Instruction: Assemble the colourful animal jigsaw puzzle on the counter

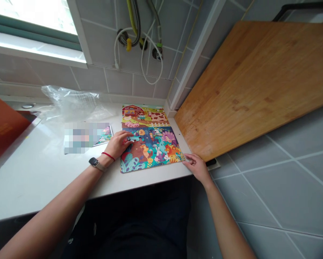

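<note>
A brightly coloured jigsaw puzzle (158, 149) with cartoon animals lies flat on the white countertop (50, 180). Beyond it, touching its far edge, is a farm picture (145, 117) with a red barn and a spotted cow. My left hand (119, 144) reaches over the puzzle's left side, thumb and fingers closed around a small light-blue puzzle piece (135, 138) partly hidden by the fingertips. At the near right corner, my right hand (197, 166) pinches the puzzle's edge between thumb and curled fingers.
A crumpled clear plastic bag (72, 102) and a partly blurred printed sheet (79, 138) lie left of the puzzle. An orange box (6, 126) stands at far left. A large wooden board (258, 90) leans at the right. Hoses and a white cable (161, 66) hang on the tiled wall.
</note>
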`<state>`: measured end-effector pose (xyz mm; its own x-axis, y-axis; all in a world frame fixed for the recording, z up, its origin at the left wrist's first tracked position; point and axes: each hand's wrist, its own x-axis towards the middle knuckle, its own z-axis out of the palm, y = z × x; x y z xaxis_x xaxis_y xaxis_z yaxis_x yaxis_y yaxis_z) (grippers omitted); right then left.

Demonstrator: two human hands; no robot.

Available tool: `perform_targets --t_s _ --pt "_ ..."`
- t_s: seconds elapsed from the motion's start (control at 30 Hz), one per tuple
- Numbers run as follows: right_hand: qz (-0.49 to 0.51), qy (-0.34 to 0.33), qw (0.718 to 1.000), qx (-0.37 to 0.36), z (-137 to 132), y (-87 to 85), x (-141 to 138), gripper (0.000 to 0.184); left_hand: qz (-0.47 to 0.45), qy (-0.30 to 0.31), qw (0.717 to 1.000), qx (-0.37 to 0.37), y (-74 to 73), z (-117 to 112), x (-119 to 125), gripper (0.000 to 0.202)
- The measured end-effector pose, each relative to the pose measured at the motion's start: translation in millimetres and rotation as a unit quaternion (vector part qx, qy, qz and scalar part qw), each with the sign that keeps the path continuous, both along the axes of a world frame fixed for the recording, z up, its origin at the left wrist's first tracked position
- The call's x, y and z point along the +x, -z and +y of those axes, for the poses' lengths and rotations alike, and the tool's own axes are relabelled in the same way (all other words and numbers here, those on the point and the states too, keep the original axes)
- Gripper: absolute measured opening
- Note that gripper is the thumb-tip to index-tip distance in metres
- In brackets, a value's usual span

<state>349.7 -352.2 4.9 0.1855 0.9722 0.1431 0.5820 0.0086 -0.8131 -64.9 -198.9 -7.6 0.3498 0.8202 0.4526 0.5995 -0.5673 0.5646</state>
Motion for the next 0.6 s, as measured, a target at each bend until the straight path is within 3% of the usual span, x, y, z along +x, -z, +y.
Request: perform_targets --t_s 0.2,0.6 --pt "0.046 0.025 0.999 -0.002 -2.0 6.6 -2.3 0.054 -0.051 -0.006 0.999 -0.012 -8.3 -5.3 1.6 0.036" --pt "0.063 0.042 0.997 -0.013 -0.9 3.9 -4.9 0.066 -0.142 0.013 0.988 -0.050 -13.2 -8.9 4.7 0.017"
